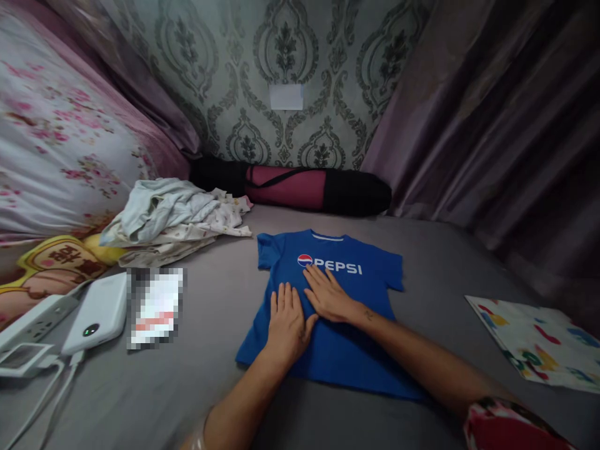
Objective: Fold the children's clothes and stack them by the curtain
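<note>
The blue T-shirt (pixel 347 350) lies spread front up on the grey sheet (pixel 206 381), between the clothes heap (pixel 173 212) at far left and the patterned cloth (pixel 539 340) at right, apparently so its whole front is reachable. The left hand (pixel 288 322) and right hand (pixel 330 298) rest palm down on it, fingers extended, grasping nothing, seemingly pressing the fabric flat.

Dim light overall; the curtain (pixel 469 125) at upper right sinks into shadow. Coarse pixels mask a patch (pixel 157 309) at lower left; edges look stretched.
</note>
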Action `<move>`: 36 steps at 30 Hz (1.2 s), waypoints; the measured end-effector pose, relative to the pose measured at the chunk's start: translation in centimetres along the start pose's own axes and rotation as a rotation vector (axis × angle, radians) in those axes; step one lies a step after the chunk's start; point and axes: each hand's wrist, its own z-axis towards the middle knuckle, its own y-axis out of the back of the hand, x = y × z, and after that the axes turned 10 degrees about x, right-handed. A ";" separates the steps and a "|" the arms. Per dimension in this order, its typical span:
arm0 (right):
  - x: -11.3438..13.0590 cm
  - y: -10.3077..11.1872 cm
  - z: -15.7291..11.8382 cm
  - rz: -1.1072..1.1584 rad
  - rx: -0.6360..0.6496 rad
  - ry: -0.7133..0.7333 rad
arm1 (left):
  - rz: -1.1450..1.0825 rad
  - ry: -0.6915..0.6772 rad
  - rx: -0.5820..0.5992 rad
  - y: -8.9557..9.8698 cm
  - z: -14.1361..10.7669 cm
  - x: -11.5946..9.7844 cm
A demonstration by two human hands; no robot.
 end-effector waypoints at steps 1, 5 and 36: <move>0.3 -0.1 0.1 -0.011 0.004 0.018 | 0.002 0.014 0.017 -0.3 0.0 0.0; -0.1 0.5 2.5 0.007 0.009 -0.021 | -0.012 0.030 0.072 -1.0 0.0 -0.4; -3.1 2.4 10.1 0.103 -0.039 -0.111 | -0.035 0.074 0.168 1.8 -0.2 -0.6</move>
